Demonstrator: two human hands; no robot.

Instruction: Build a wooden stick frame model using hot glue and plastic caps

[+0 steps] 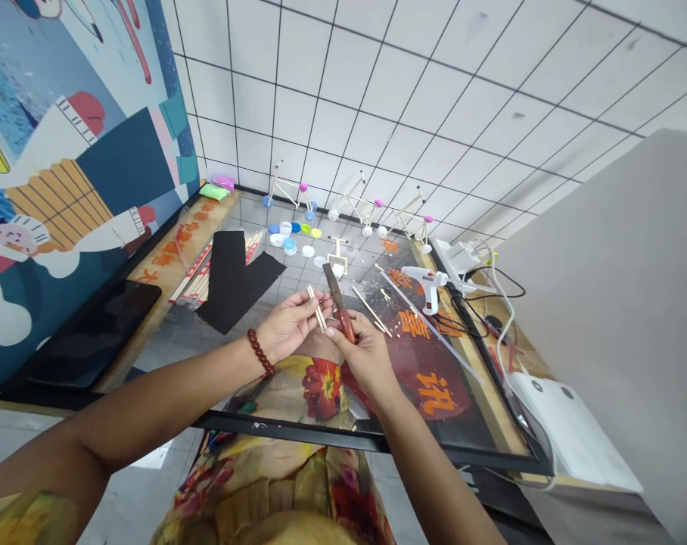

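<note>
Above the glass tabletop, my left hand (290,327) is closed on short pale wooden sticks (317,309), held nearly upright between thumb and fingers. My right hand (366,352) grips the reddish-brown handle of a knife (339,303), its dark blade pointing up and away. The right fingertips are close to the lower end of the sticks. Cut stick pieces (371,310) and small shavings lie on the glass just beyond my right hand.
Black paper (230,284) covers packaged sticks at left. Bottle caps (290,244) and small stick models (352,204) stand toward the wall. A white glue gun (427,286) with cables is at right. A black tablet (99,329) lies at the left edge.
</note>
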